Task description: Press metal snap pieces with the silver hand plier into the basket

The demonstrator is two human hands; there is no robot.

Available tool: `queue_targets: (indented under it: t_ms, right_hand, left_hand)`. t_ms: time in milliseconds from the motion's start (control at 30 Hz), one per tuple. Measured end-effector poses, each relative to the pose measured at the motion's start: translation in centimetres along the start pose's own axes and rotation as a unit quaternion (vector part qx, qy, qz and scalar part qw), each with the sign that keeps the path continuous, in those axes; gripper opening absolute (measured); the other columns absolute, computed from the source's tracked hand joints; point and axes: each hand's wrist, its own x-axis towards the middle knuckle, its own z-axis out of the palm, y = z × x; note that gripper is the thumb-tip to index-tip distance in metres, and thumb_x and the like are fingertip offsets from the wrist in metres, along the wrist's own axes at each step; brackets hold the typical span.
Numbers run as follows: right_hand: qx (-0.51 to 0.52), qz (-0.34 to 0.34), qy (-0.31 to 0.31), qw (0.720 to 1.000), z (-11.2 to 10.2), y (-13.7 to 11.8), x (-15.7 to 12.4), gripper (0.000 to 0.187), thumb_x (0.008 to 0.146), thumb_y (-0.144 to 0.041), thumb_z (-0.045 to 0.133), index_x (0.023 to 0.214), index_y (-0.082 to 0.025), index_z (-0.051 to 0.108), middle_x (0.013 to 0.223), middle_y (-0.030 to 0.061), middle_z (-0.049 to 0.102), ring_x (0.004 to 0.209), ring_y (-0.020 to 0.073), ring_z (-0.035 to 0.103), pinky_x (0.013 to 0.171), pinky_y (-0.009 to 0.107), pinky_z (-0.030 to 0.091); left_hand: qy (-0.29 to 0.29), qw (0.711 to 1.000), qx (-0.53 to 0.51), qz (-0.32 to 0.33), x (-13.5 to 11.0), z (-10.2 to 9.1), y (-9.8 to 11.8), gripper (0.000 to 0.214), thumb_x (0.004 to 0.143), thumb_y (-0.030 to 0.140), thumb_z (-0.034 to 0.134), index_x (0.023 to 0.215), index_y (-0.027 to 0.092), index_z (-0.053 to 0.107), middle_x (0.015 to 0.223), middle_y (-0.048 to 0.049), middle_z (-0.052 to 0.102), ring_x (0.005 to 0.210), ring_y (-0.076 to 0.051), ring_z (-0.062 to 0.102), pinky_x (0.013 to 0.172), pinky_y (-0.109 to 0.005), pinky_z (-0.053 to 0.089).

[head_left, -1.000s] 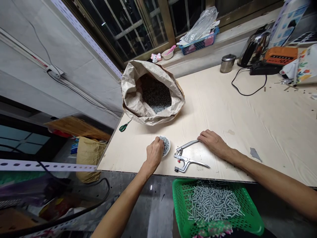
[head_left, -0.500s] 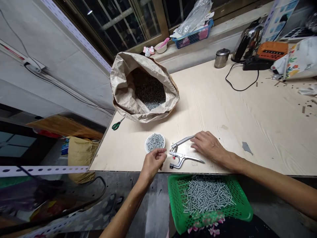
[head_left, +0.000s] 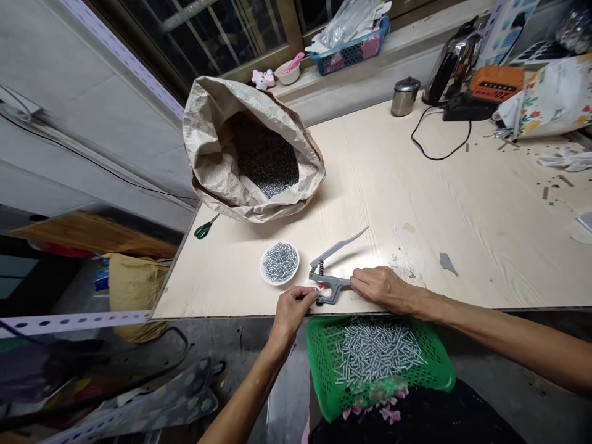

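Observation:
My left hand [head_left: 292, 306] is closed in a pinch at the jaw of the metal hand press pliers [head_left: 333, 266], holding something too small to name. My right hand [head_left: 380, 287] grips the lower handle of the pliers near the table's front edge; the upper handle sticks up and to the right. Just left of the pliers stands a small white dish [head_left: 279, 263] filled with short metal pins. Below the table edge, on my lap, a green basket [head_left: 375, 361] holds many more silver pins.
An open paper sack [head_left: 245, 154] of dark pins stands at the back left, with green-handled scissors [head_left: 205, 227] beside it. A kettle [head_left: 452, 57], a steel jar [head_left: 404, 95], a black cord [head_left: 437, 137] and a printed bag [head_left: 550, 98] sit at the far right. Scraps litter the right side.
My left hand left the white dish and came to the pliers' jaw in a pinch. My right hand slid from the upper handle down onto the lower one.

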Motion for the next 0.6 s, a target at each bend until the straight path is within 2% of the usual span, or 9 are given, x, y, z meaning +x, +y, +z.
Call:
queue_targets:
  t_ms: [100,267,433,600]
  right_hand:
    - [-0.021,-0.022,0.026,0.999,-0.6,0.0,-0.1,0.028,0.095,-0.006,0.029,0.082,-0.017,0.052,0.072,0.0022,0.051,0.060,0.0127,0.041,0.050,0.030,0.027]
    - [-0.036,-0.029,0.035,0.998,-0.9,0.0,0.0,0.028,0.096,-0.006,0.030,0.082,-0.016,0.052,0.071,0.0015,0.051,0.058,0.0119,0.040,0.050,0.030,0.027]
    - [-0.028,-0.022,0.026,0.999,-0.5,0.1,-0.1,0.027,0.096,-0.007,0.030,0.083,-0.017,0.052,0.072,0.0014,0.052,0.059,0.0117,0.042,0.050,0.029,0.027]
    - [-0.010,0.000,-0.003,1.000,-0.2,0.4,0.0,0.028,0.096,-0.008,0.029,0.084,-0.017,0.052,0.074,0.0023,0.053,0.061,0.0129,0.044,0.050,0.030,0.027]
  left_hand:
    - [-0.004,1.000,-0.006,0.003,0.0,0.4,-0.2,0.040,0.058,0.047,0.074,0.075,0.011,0.072,0.071,-0.0048,0.068,0.062,-0.013,0.055,0.057,-0.023,0.043]
    - [-0.019,1.000,-0.011,0.000,0.3,0.7,-0.2,0.038,0.056,0.045,0.076,0.072,0.011,0.071,0.069,-0.0049,0.067,0.061,-0.013,0.056,0.054,-0.022,0.043]
    - [-0.045,0.998,-0.011,-0.033,0.8,0.6,0.4,0.037,0.053,0.043,0.079,0.070,0.011,0.069,0.061,-0.0010,0.063,0.054,-0.009,0.052,0.051,-0.020,0.041]
    - [-0.102,0.992,0.008,-0.071,1.6,0.3,1.3,0.032,0.054,0.038,0.081,0.066,0.012,0.066,0.050,0.0028,0.058,0.046,-0.007,0.049,0.050,-0.020,0.042]
